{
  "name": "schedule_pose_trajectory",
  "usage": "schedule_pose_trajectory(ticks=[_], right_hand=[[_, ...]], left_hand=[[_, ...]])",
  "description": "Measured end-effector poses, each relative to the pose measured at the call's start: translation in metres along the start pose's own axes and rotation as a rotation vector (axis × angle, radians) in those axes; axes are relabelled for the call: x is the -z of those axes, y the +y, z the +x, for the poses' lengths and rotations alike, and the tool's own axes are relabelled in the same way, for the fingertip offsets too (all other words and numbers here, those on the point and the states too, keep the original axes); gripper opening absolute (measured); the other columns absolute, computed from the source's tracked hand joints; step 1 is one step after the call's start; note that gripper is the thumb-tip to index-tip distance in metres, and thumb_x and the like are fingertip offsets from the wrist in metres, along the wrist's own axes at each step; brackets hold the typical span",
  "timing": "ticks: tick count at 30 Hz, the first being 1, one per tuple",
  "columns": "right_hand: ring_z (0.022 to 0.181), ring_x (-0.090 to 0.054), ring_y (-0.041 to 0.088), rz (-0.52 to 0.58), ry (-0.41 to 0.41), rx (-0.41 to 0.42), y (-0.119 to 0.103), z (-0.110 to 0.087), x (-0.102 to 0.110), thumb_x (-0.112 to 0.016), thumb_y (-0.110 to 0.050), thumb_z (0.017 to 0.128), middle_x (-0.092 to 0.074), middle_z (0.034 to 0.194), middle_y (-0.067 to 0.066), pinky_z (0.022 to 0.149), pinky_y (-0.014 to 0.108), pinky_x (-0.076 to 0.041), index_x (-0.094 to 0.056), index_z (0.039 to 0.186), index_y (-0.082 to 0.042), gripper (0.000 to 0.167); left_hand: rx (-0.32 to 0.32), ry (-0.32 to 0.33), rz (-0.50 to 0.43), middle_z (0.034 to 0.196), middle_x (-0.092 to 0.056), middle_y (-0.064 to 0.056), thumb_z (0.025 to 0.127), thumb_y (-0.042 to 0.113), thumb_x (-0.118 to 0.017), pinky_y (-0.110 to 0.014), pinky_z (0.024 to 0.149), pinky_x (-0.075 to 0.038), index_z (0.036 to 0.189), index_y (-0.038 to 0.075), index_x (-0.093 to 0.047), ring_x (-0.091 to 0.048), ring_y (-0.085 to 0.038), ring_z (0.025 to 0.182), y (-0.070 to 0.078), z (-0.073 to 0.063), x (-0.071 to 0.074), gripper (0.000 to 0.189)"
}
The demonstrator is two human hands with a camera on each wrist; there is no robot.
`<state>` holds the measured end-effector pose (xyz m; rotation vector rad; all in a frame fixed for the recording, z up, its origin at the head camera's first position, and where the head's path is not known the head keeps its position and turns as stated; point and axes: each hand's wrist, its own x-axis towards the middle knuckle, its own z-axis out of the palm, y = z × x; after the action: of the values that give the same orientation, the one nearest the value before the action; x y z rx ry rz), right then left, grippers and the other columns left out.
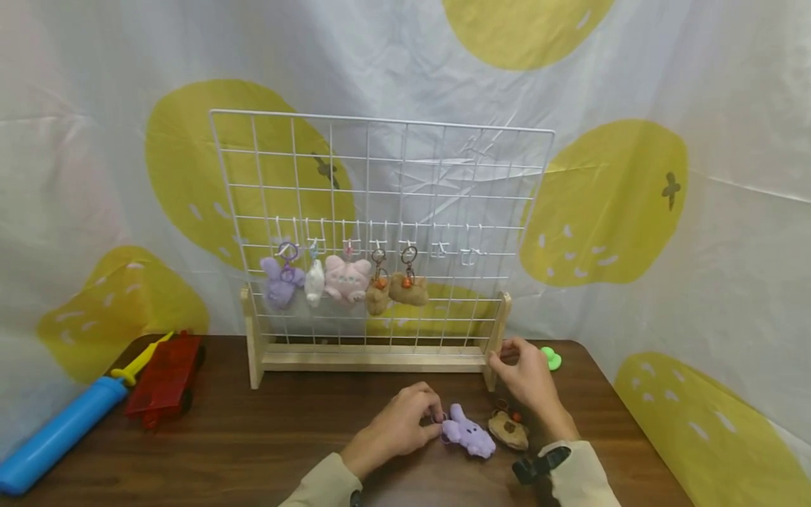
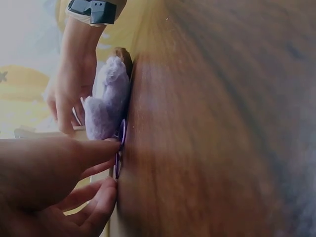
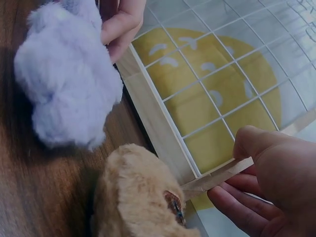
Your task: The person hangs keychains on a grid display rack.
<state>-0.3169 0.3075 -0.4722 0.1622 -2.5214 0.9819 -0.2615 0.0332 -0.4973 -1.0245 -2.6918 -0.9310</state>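
Note:
On the table lies a purple plush bunny keychain [image 1: 470, 431]. My left hand [image 1: 408, 421] has thumb and fingertips at its purple ring [image 2: 122, 133], holding it at the table surface. My right hand [image 1: 524, 373] grips the right wooden post [image 3: 222, 173] of a white wire grid rack [image 1: 384, 151], thumb on one side and fingers on the other. Between the hands, a brown plush keychain [image 1: 509, 429] lies beside the bunny. Hooks on the grid hold a purple plush [image 1: 281, 283], a white plush [image 1: 314, 284], a pink plush [image 1: 347, 279] and brown plushes [image 1: 408, 289].
Two hooks [image 1: 469, 255] at the grid's right carry nothing. A bright green object [image 1: 551, 358] sits behind my right hand. At the left lie a red translucent toy cart [image 1: 166, 380] and a blue tube with a yellow handle [image 1: 63, 433]. A patterned curtain [image 1: 716, 211] hangs behind.

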Motion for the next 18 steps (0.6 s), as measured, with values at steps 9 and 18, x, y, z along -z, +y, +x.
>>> schedule_pose_trajectory(ticks=[9,18], right_hand=[[0.093,-0.079,0.030,0.018,-0.022,-0.019,0.0009,0.0009,0.0008,-0.076,-0.016,0.097,-0.082,0.099,0.016,0.078,0.035,-0.063,-0.072,0.102,-0.003,0.015],[0.095,-0.080,0.033,0.018,-0.045,-0.015,0.0021,0.0017,0.0009,-0.076,-0.015,0.097,-0.081,0.101,0.018,0.079,0.042,-0.066,-0.072,0.104,-0.001,0.016]], left_hand=[[0.024,0.006,-0.043,0.098,-0.070,0.003,0.091,0.010,-0.087,-0.017,0.077,-0.055,0.087,0.017,-0.075,-0.067,-0.004,0.086,-0.0010,0.0013,0.0004,0.014],[0.001,0.004,-0.091,0.098,-0.072,-0.003,0.089,0.014,-0.088,-0.017,0.079,-0.056,0.104,0.009,-0.079,-0.069,-0.010,0.088,-0.0043,-0.0005,0.0004,0.018]])
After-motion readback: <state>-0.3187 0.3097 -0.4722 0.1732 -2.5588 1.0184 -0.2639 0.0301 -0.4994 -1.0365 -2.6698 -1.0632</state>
